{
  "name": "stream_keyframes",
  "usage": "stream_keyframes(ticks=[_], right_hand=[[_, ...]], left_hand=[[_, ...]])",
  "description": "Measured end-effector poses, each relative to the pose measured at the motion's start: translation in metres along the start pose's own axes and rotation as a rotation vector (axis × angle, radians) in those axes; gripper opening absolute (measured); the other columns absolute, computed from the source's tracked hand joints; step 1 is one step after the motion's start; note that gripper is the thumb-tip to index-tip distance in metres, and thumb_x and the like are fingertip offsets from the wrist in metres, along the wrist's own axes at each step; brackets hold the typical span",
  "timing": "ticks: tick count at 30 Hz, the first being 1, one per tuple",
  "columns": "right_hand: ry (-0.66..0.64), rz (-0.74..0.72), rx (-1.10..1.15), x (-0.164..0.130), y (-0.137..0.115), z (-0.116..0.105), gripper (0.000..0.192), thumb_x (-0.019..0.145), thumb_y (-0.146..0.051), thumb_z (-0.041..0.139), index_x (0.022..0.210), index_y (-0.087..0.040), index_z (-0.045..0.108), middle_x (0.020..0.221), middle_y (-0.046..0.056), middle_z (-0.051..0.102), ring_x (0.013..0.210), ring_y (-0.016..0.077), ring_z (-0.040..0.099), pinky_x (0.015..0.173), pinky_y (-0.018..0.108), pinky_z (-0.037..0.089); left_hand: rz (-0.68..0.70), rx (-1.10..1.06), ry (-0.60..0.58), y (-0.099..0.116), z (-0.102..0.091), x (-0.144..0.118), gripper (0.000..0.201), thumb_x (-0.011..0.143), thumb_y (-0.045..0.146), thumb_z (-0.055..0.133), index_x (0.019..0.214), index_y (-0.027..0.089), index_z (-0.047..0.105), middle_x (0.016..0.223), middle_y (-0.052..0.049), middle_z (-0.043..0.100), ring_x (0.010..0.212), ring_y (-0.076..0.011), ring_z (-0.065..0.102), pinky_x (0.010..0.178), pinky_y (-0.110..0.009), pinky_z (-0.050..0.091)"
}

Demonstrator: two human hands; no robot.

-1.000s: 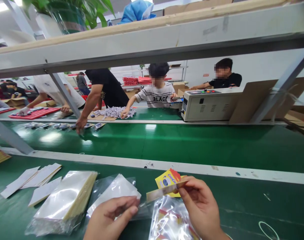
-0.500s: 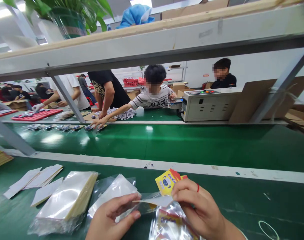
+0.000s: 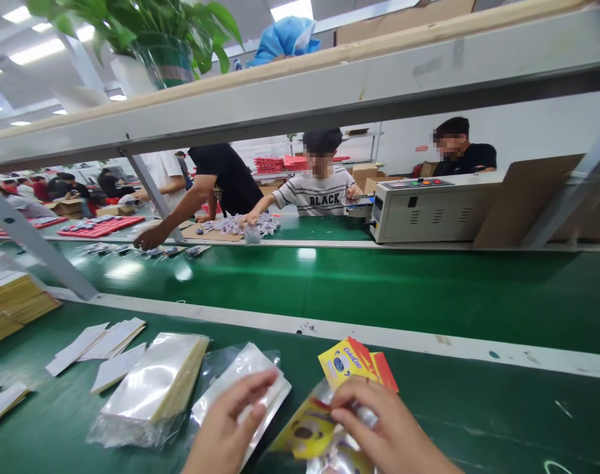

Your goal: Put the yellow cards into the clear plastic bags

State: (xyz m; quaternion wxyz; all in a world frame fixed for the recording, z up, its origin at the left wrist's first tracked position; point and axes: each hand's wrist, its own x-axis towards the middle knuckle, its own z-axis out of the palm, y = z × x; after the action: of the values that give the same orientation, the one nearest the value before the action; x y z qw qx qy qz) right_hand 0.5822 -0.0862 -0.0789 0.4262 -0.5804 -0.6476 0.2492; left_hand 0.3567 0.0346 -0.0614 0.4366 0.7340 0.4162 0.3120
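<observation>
My right hand [image 3: 383,431] pinches a clear plastic bag [image 3: 324,438] with yellow printed cards inside, low at the frame's bottom centre. My left hand [image 3: 228,428] rests with its fingers spread on a flat clear bag [image 3: 245,388] lying on the green table. A small fan of yellow and red cards [image 3: 352,361] lies just beyond my right hand. Left of my hands sits a thick stack of clear bags [image 3: 156,385].
White paper strips [image 3: 97,339] and yellow card stacks [image 3: 13,299] lie at the left. A green conveyor belt [image 3: 379,289] runs across behind a white rail. Beyond it stand a white machine box [image 3: 428,207] and several people working at the far table.
The thin strip held between my hands is gone from view. My right hand has dropped onto the filled bag, and my left hand has moved onto the flat bag. The view shifted slightly left.
</observation>
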Motion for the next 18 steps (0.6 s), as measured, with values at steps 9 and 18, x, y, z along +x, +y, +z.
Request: stream_keyframes(ticks=[9, 18], right_hand=[[0.165, 0.593, -0.455, 0.01, 0.055, -0.011, 0.037, 0.086, -0.041, 0.053, 0.115, -0.019, 0.049, 0.115, 0.014, 0.062, 0.106, 0.0297, 0.06, 0.085, 0.038, 0.045], [0.242, 0.675, -0.438, 0.034, 0.095, -0.016, 0.024, 0.075, -0.038, 0.069, 0.087, -0.022, 0.057, 0.094, 0.007, 0.068, 0.085, 0.024, 0.066, 0.065, 0.028, 0.041]], left_hand=[[-0.314, 0.854, 0.218, -0.042, -0.063, 0.034, 0.052, 0.076, 0.043, 0.045, 0.106, 0.005, 0.063, 0.078, -0.019, 0.074, 0.079, -0.0387, 0.071, 0.071, -0.045, 0.052], [-0.219, 0.353, 0.27, -0.046, -0.067, 0.037, 0.027, 0.061, 0.05, 0.062, 0.067, 0.024, 0.068, 0.067, -0.006, 0.076, 0.069, -0.0301, 0.072, 0.065, -0.037, 0.056]])
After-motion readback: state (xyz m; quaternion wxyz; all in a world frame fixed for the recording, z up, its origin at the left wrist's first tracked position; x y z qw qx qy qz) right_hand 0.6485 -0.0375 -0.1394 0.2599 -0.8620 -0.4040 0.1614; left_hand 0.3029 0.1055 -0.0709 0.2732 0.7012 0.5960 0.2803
